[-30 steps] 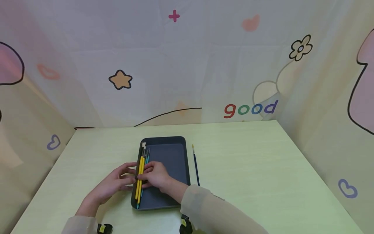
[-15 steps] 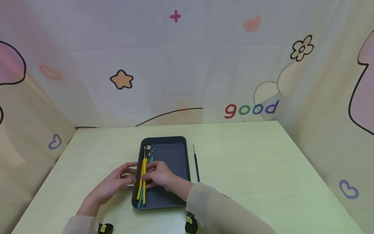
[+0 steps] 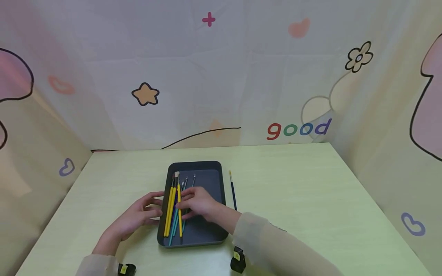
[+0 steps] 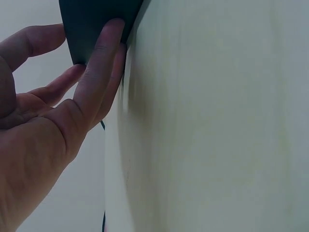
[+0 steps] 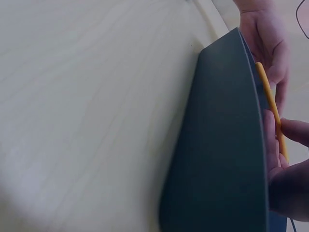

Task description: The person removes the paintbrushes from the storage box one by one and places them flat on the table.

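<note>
A dark tray (image 3: 207,237) holds several thin brushes with yellow and teal handles along its left half. My right hand (image 3: 200,203) reaches into the tray and pinches a yellow brush (image 3: 180,224) between thumb and fingers; the right wrist view shows its yellow handle (image 5: 270,96) at the fingertips. Other yellow brushes (image 3: 170,211) lie to its left, with teal ones (image 3: 174,230) between and around them. My left hand (image 3: 136,216) rests its extended fingers against the tray's left side, which the left wrist view shows too, with the hand (image 4: 72,106) touching the dark wall.
A dark blue brush (image 3: 233,191) lies on the pale table (image 3: 293,199) just right of the tray. A printed cloth (image 3: 193,76) stands behind and at both sides of the table.
My right hand has moved rightward in the tray with a yellow brush. The brushes, bunched at the left edge before, now lie more spread out. My left hand stays at the tray's side.
</note>
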`<action>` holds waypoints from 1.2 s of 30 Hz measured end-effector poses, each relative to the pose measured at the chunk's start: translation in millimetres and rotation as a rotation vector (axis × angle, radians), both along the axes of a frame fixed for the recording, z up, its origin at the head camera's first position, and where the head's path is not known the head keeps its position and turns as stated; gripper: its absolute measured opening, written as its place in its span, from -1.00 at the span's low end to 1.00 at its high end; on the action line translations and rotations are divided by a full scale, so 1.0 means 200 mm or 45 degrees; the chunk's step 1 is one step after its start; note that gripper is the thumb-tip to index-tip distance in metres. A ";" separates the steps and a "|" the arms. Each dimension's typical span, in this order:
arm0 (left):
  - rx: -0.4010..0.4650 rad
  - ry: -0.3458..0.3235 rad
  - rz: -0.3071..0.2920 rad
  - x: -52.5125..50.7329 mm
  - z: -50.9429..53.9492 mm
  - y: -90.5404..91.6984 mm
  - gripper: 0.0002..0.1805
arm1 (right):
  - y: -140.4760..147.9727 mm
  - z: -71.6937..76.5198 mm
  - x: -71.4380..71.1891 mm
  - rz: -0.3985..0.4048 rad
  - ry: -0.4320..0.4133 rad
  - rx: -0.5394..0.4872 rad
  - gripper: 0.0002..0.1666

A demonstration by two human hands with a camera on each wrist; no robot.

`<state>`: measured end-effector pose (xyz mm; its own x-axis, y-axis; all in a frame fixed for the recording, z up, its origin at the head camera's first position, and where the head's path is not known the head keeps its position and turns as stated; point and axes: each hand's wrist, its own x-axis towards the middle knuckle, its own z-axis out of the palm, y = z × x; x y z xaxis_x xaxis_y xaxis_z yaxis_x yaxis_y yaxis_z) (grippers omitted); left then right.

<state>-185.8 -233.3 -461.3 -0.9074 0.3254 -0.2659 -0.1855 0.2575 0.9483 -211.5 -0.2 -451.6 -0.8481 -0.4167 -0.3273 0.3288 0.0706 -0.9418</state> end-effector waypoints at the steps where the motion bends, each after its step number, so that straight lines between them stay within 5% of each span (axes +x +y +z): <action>1: 0.001 0.000 -0.001 0.00 0.00 0.00 -0.29 | 0.01 0.00 0.00 0.002 0.005 0.004 -0.52; 18: -0.014 -0.017 0.029 0.01 0.00 0.00 -0.31 | 0.14 0.11 0.03 0.055 0.089 0.067 -0.51; 36: -0.008 0.010 0.030 0.01 0.00 0.01 -0.32 | 0.38 0.17 -0.01 -0.007 0.140 0.096 -0.42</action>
